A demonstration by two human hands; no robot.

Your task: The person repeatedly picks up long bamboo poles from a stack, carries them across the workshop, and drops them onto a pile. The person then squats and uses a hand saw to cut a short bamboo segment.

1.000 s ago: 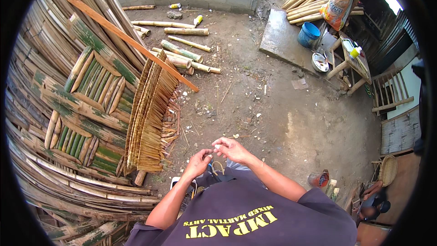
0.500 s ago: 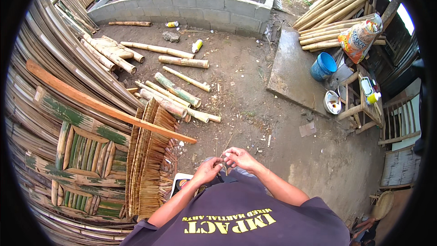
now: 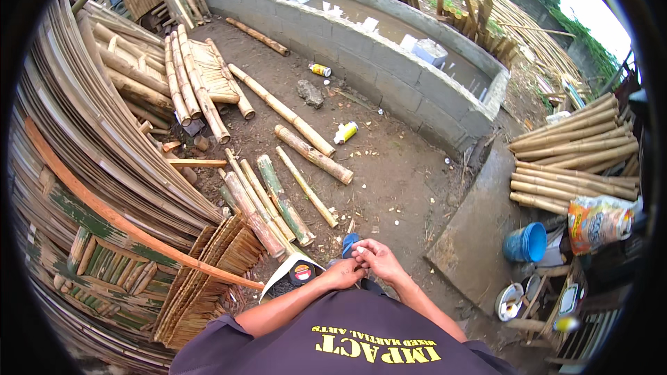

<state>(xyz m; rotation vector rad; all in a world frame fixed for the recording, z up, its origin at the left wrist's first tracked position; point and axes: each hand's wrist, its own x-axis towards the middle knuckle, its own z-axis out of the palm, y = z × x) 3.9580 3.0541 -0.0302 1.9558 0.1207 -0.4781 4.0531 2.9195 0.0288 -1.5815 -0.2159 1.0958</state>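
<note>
My left hand (image 3: 342, 274) is held close in front of my dark shirt, its fingers curled. Close against it on the right, my right hand (image 3: 375, 258) is closed in a pinch. What either hand holds, if anything, is too small or hidden to make out. Beyond the fingertips a blue object (image 3: 351, 243) shows, partly covered by the hands. Beside my left forearm stands a white-edged item with a dark round label (image 3: 302, 272), partly hidden by the arm.
Cut bamboo poles (image 3: 281, 198) lie on the dirt ahead. Left are stacked bamboo slats (image 3: 104, 146), a reddish wooden strip (image 3: 132, 229) and woven thatch bundles (image 3: 208, 271). A concrete-block basin (image 3: 389, 62) stands beyond. At right are a blue bucket (image 3: 524, 242) and more poles (image 3: 570, 160).
My view has turned to the right and tilted. Both hands remain together before my body. The thin strips seen sticking up between the fingers earlier can no longer be made out.
</note>
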